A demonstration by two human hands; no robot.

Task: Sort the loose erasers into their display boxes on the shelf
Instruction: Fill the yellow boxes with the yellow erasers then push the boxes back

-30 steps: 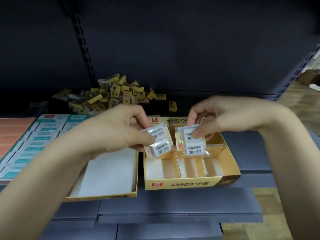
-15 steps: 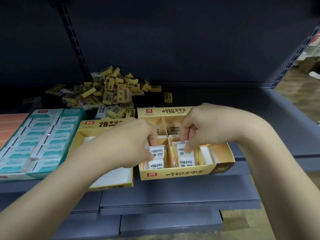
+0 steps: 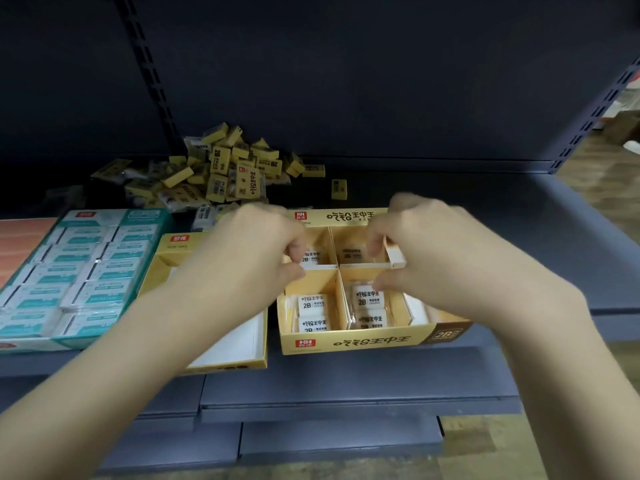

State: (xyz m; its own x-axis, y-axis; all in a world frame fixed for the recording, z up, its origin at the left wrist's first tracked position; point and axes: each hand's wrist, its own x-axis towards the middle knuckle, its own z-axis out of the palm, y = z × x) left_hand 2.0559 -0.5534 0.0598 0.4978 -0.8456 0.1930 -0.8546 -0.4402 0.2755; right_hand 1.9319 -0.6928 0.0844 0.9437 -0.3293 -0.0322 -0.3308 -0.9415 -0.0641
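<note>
- Display box (image 3: 363,342): yellow, divided into compartments, lower centre of frame, on the grey shelf (image 3: 485,216).
- Eraser packs: two wrapped pairs held in the air a second ago now lie in the near compartments, one centre-left (image 3: 311,315), one centre-right (image 3: 369,306). Judged placed; two fewer to sort.
- Left hand (image 3: 263,247): moved up to the far-left compartment; curled fingers pinch a white "2B" eraser (image 3: 310,258) there.
- Right hand (image 3: 426,244): over the far-right compartment; fingers curled around the white divider (image 3: 394,258), thumb below. Whether it also holds an eraser, cannot tell.
- Loose erasers (image 3: 225,171): yellow heap, upper centre-left, untouched; most of the task remains.
- Teal boxed stock (image 3: 76,271): left edge.
</note>
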